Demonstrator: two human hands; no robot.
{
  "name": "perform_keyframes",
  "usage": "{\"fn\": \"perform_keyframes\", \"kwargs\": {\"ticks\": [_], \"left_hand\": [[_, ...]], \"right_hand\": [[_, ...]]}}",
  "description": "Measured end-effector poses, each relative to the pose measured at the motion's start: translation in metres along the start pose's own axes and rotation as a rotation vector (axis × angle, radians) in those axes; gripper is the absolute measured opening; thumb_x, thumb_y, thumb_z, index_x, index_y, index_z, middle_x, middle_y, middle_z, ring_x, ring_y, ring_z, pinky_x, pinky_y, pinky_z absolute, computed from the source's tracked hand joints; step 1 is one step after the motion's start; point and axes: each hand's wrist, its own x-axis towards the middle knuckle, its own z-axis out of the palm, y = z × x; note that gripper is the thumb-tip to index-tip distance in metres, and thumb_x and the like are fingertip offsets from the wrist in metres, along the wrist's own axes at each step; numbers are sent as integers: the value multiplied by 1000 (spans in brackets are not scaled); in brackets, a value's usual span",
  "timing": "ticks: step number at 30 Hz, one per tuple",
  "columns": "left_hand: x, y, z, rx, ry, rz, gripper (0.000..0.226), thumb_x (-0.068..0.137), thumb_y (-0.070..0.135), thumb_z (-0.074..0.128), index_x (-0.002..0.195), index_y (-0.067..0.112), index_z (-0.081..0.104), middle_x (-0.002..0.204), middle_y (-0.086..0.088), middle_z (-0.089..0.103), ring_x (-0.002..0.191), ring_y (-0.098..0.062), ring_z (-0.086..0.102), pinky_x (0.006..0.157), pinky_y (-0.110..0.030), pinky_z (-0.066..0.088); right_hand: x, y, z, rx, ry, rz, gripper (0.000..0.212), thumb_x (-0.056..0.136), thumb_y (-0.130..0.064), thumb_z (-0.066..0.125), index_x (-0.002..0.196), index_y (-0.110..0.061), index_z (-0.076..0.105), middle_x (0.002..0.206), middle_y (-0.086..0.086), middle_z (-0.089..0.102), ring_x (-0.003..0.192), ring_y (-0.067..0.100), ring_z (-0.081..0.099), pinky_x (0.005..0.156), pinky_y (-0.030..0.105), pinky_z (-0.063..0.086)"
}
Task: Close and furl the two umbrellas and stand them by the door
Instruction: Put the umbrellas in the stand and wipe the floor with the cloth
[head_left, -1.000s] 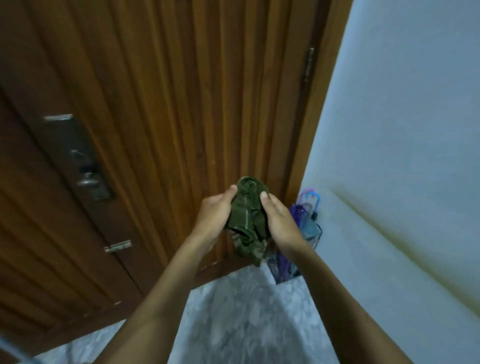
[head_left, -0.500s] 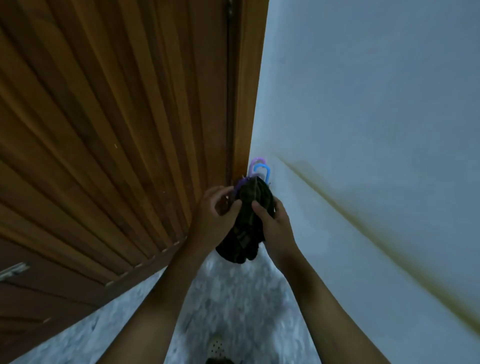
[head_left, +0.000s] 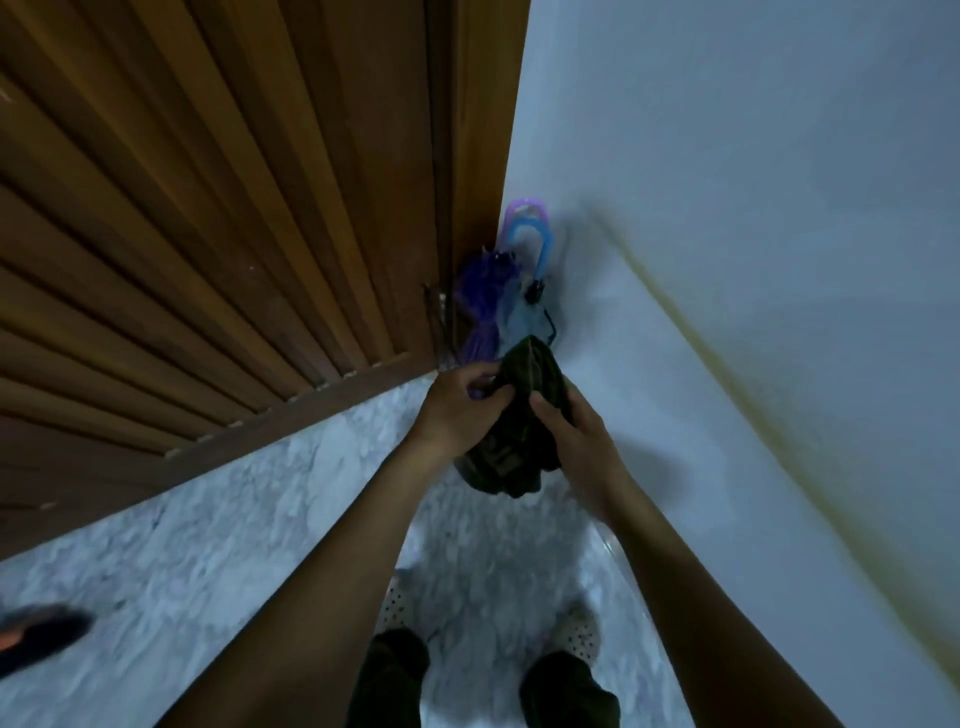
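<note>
Left hand (head_left: 460, 402), right hand (head_left: 571, 431) both clutching crumpled olive fabric umbrella (head_left: 519, 447) | ribbed wooden door (head_left: 234, 208)

Dark olive-green umbrella (head_left: 519, 415), purple umbrella (head_left: 485, 301) with lilac handle, blue handle (head_left: 535, 244), brown ribbed door (head_left: 234, 208), grey-white marbled floor (head_left: 260, 519), pale blue wall (head_left: 753, 208)

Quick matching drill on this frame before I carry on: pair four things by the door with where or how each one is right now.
Things:
1. green umbrella
2. purple umbrella
3. blue handle
4. door

States:
A. standing in the corner, between door frame and wall
B. wooden, ribbed, on the left
C. hooked, leaning against the white wall
D. bundled, held off the floor by the left hand and right hand

Pairs: 1-D, 2-A, 3-C, 4-B
</note>
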Motion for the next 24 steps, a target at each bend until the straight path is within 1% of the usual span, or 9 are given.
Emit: {"fn": "perform_keyframes", "kwargs": {"ticks": [2,5,7,9,12,16,19,21,24], "left_hand": [[19,-38,29,-11,31,-63,23,91,18,67,113,14,69,94,4,63,88,-4,58,66,0,44],[43,-110,72,-29,49,-132,18,89,18,69,107,16,70,92,-3,64,88,-11,61,68,-8,46],[55,-165,99,-18,56,-149,10,89,17,68,98,22,68,90,-1,63,90,-13,60,74,-14,46],[67,-222,123,-11,48,-187,11,90,16,65,99,20,69,90,1,63,91,-12,59,75,-16,45],[87,-312,150,104,-21,-241,26,94,25,60,117,18,68,106,-3,67,96,-15,62,78,-19,45],[116,-429,173,311,-108,-311,51,94,31,59,142,19,48,123,-8,63,103,-18,61,83,-17,42],[146,-501,183,393,-53,-313,62,92,36,62,147,21,39,138,-8,53,123,-20,54,92,-16,38],[169,-543,187,484,7,-294,70,90,41,63,149,20,35,146,-7,47,132,-23,46,101,-24,37],[202,-599,189,650,92,-278,87,82,53,68,151,19,29,151,-11,37,137,-32,39,108,-40,40]], "right_hand": [[25,41,-22,-60,-31,0,29,100,-21,56,128,-26,56,126,6,66,116,19,64,102,44,52],[59,118,-48,-44,-52,77,51,97,-19,61,143,-17,42,135,8,59,120,24,61,101,45,52],[75,172,-56,-43,-82,132,47,96,-15,61,139,-19,42,127,4,61,111,20,63,92,35,57],[90,226,-57,-130,-66,136,38,97,-14,60,132,-19,47,116,0,63,102,17,62,83,27,56],[126,315,-50,-364,-21,94,39,97,-16,60,134,-10,51,114,2,59,103,17,58,85,28,43],[180,419,-41,-564,4,16,36,97,-20,57,132,-12,51,107,-3,59,104,16,59,83,23,45],[225,482,-46,-642,82,-69,40,97,-27,58,134,-16,51,113,4,65,105,22,62,90,36,51],[253,518,-52,-678,136,-169,37,95,-33,59,130,-19,56,112,6,67,104,25,65,89,41,53],[286,557,-61,-684,232,-278,37,95,-36,58,132,-31,58,117,-2,69,108,19,63,94,34,49]]}}
